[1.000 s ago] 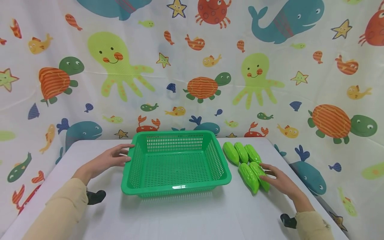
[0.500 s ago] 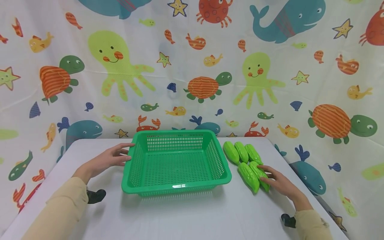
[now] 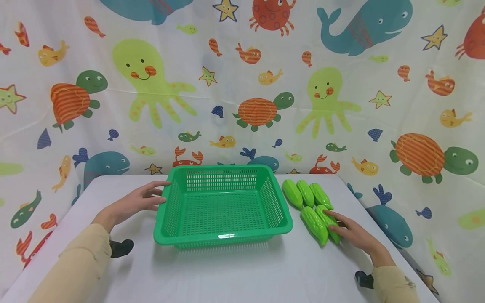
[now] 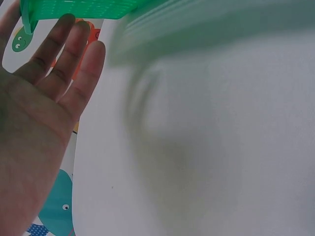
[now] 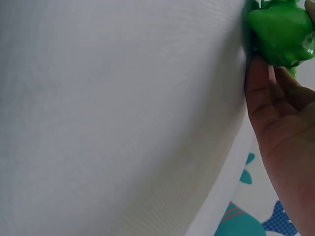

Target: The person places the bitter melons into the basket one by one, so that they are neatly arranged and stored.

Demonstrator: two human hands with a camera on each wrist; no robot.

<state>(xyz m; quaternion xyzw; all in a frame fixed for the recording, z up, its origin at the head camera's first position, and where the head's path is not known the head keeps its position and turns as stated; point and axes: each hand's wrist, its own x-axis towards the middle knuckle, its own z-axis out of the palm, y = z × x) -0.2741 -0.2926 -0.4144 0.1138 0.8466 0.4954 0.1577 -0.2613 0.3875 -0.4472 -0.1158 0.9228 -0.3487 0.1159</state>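
My left hand (image 3: 142, 198) is at the left rim of a green plastic basket (image 3: 221, 236), fingertips touching its edge. In the left wrist view the fingers (image 4: 63, 73) look stretched out and fairly straight, under the basket's side (image 4: 83, 9). On the right, my right hand (image 3: 350, 229) grips a bumpy green bitter melon (image 3: 326, 216), thumb on the near side and fingers over the far side. The right wrist view has its blunt end (image 5: 280, 34) between thumb and fingers. A second bitter melon (image 3: 314, 225) lies alongside it.
Three more green bitter melons (image 3: 305, 193) lie in a row behind, close to the basket's right side. A white table (image 3: 235, 273) bears everything. Behind it hangs a curtain (image 3: 242, 143) printed with sea animals.
My right hand has shifted slightly left and its fingers have closed round the nearest bitter melon. The left hand and the basket stay where they were.
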